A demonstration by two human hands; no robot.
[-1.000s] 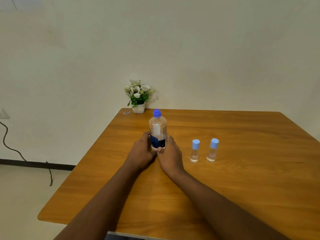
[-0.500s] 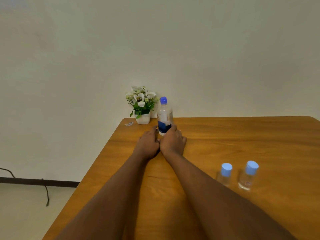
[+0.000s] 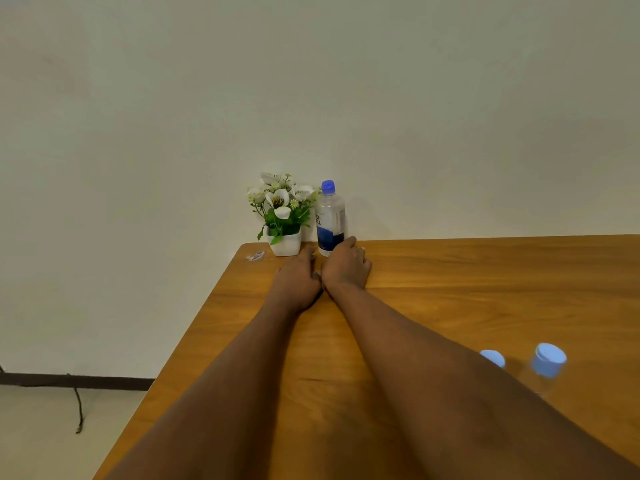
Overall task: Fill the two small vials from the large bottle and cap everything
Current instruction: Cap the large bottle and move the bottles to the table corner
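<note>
1. The left hand (image 3: 298, 282) is laid palm-down on the table (image 3: 485, 271). Its fingers are stretched forward and nothing is held in them.
2. The right hand (image 3: 346, 266) is set close against the left one. Its fingers are loosely bent and its forefinger is laid against the lower part of the bottle (image 3: 329, 220). Whether the bottle is gripped cannot be told.
3. The bottle is stood upright just beyond the fingertips of both hands, at the far edge of the table by the wall. Its dark blue cap (image 3: 328, 187) is fitted on.
4. The two vials are stood well behind the hands, to the right of the right forearm. The left vial (image 3: 492, 358) is mostly hidden by that forearm, so only its light blue cap is seen. The right vial (image 3: 549, 363) is also capped in light blue.
5. A white flower pot (image 3: 284, 242) is placed just beyond the left hand, close beside the bottle.
6. A small scrap (image 3: 255, 256) is seen to the left of the left hand, at the table's corner.
</note>
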